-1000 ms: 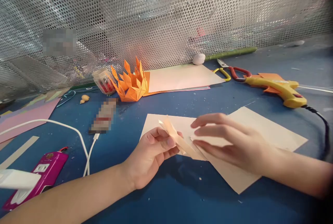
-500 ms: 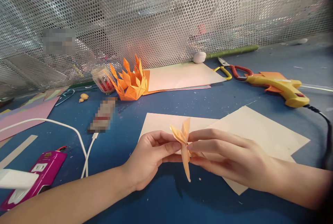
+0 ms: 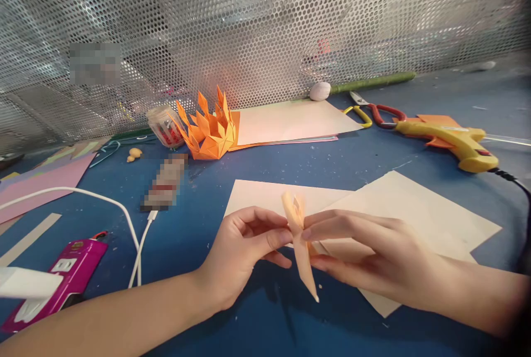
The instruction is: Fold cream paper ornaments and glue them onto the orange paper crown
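A small folded piece of pale orange paper (image 3: 301, 246) stands upright between my hands, its pointed end down just above the blue table (image 3: 265, 324). My left hand (image 3: 244, 252) pinches it from the left with thumb and fingers. From the right, the fingertips of my right hand (image 3: 365, 252) close on the same piece. Both hands hover over the near edge of two cream sheets (image 3: 415, 219) that lie overlapped on the table.
An orange origami crown (image 3: 209, 130) and a small jar (image 3: 164, 125) stand at the back by the perforated metal wall. More paper (image 3: 290, 119), scissors (image 3: 373, 111) and a yellow glue gun (image 3: 456, 141) lie back right. A magenta power strip (image 3: 62, 274) with a white cable (image 3: 103, 202) lies left.
The folded piece went from lying slanted in my left hand to standing upright, pinched by both hands. Its top flaps have closed together and its point has dropped lower.
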Available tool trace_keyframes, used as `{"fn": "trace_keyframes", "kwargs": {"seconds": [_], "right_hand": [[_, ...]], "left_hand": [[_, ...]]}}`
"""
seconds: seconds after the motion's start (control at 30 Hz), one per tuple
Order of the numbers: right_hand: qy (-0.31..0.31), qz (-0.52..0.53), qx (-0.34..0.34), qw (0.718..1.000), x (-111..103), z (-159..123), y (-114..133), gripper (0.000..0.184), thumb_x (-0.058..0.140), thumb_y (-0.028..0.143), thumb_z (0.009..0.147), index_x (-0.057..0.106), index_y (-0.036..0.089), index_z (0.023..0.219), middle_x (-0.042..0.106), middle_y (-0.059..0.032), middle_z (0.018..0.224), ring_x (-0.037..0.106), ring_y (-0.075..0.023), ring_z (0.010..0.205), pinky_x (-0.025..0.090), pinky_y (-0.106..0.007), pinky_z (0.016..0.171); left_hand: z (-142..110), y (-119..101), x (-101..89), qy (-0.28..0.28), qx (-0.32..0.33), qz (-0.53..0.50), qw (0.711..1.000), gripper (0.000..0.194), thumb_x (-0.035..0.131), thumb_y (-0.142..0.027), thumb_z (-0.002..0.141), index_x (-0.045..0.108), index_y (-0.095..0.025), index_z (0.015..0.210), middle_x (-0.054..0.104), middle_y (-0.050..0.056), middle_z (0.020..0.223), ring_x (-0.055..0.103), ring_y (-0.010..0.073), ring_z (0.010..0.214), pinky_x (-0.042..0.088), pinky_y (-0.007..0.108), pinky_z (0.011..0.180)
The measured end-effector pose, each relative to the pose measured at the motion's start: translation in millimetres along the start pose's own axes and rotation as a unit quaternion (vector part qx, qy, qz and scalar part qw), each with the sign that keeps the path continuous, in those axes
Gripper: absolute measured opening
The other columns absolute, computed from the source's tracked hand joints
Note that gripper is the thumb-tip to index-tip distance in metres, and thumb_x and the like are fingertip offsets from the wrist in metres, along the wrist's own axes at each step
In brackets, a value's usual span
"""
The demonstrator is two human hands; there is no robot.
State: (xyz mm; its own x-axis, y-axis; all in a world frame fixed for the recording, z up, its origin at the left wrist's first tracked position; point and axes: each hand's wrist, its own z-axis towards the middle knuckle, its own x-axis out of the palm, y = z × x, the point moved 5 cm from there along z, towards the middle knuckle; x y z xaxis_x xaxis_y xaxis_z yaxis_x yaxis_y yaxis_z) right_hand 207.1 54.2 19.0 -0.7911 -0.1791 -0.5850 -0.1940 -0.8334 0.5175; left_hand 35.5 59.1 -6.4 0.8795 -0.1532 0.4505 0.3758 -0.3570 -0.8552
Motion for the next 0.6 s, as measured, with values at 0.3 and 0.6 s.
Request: {"fn": "trace_keyframes", "kwargs": {"seconds": [0.3, 0.6], "right_hand": [[0.059, 0.127, 0.155, 0.978, 4.1, -1.0, -5.5, 0.009, 0.070, 0.029, 0.097, 0.070, 0.024, 0.105, 0.082, -0.0035, 0.097, 0.080, -0.0145, 0.085, 0.062, -0.018, 0.076], [0.016, 0.183, 0.224, 0.957, 6.5, -5.9, -2.6, 0.009, 0.073, 0.031, 0.091, 0.074, 0.023, 0.094, 0.081, -0.0042, 0.086, 0.079, -0.0160, 0.077, 0.064, -0.021, 0.073]], "left_hand": [[-5.1, -11.3, -2.1, 0.013, 0.145, 0.128, 0.981, 0.017, 0.094, -0.010, 0.069, 0.084, -0.024, 0.073, 0.077, -0.002, 0.078, 0.071, 0.0091, 0.062, 0.063, 0.014, 0.053], [-18.6, -23.6, 4.1, 0.008, 0.238, 0.263, 0.935, 0.022, 0.087, -0.009, 0.078, 0.086, -0.031, 0.080, 0.082, 0.001, 0.085, 0.074, 0.0137, 0.068, 0.059, 0.017, 0.054]]}}
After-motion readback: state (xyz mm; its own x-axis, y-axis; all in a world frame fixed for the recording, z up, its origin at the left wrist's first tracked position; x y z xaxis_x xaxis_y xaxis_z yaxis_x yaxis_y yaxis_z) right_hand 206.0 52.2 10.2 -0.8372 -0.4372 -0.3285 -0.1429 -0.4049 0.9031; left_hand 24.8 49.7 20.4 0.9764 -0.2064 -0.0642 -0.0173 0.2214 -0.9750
